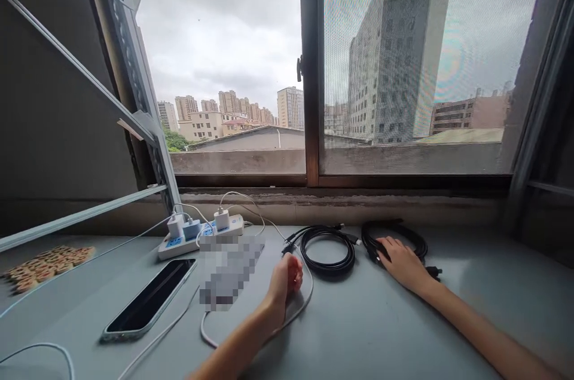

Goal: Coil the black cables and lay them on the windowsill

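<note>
My left hand [283, 280] rests on the grey table with its fingers curled in, lying on a thin white cable [299, 308] that loops round it. Whether the fingers grip that cable is hidden. My right hand [401, 260] lies flat, fingers spread, on a coiled black cable [415, 238] at the right. A second coiled black cable [327, 248] sits between the two hands, untouched.
A white power strip [197, 233] with three plugged chargers lies near the window sill. A phone [150, 299] lies face up at the left, beside a blurred-out patch [228, 269]. Wooden pieces [45, 263] sit at the far left under a metal frame [147, 123].
</note>
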Available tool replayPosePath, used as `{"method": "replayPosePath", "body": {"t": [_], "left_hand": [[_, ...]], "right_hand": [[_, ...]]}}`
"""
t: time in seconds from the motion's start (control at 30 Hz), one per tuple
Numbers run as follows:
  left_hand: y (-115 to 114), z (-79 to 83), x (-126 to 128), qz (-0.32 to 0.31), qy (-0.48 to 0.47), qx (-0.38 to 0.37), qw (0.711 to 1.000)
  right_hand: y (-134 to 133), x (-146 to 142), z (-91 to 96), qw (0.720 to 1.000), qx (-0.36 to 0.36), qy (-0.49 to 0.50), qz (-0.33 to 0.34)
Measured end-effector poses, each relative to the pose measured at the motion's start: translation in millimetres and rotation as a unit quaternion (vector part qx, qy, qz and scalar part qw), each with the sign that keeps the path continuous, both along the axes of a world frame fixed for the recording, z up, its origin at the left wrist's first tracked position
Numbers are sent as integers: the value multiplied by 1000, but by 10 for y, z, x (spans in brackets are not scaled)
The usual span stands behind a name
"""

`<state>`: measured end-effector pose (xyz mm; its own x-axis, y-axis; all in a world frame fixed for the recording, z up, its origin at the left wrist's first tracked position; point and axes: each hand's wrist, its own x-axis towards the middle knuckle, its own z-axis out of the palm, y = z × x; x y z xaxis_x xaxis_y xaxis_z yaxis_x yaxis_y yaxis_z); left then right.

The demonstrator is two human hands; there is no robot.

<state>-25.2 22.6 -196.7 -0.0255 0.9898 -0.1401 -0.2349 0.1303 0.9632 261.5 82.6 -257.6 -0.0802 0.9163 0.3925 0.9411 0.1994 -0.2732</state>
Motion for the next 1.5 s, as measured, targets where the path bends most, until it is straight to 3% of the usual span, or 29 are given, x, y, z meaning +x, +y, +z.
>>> {"method": "replayPosePath", "body": {"t": [0.17,0.3,0.5,0.6,0.63,0.7,0.8,0.97,1.1,1.2,1.3,1.37,1.5], "left_hand": [[80,40,-120,27,-4,24,999],[127,44,-196,35,-7,37,999],[161,75,-252,40,-14,51,998],[175,93,-277,37,-7,49,998],[183,94,-284,34,-2,47,998],[200,90,-291,28,14,43,999],[210,95,-291,24,48,50,997],[105,157,-264,21,145,132,980],[-36,240,-243,70,279,279,916],[-111,447,-169,140,349,372,849],[-163,859,36,137,386,410,815],[-201,1198,238,47,379,422,822],[-303,1745,623,-102,258,378,883]], "right_hand": [[-13,65,174,999,-2,50,5],[69,95,450,992,23,109,-62],[224,234,1209,947,133,221,-190],[99,164,1697,921,205,264,-198],[12,104,1855,912,231,284,-183],[-210,-66,2135,865,292,405,-59],[-559,-395,2403,810,252,521,95],[-871,-848,2485,791,125,564,201],[-955,-887,2474,797,55,525,292],[-1008,-787,2483,808,34,503,304],[-1023,-737,2482,824,22,483,296],[-998,-759,2464,841,21,458,286],[-910,-833,2411,881,60,409,232]]}}
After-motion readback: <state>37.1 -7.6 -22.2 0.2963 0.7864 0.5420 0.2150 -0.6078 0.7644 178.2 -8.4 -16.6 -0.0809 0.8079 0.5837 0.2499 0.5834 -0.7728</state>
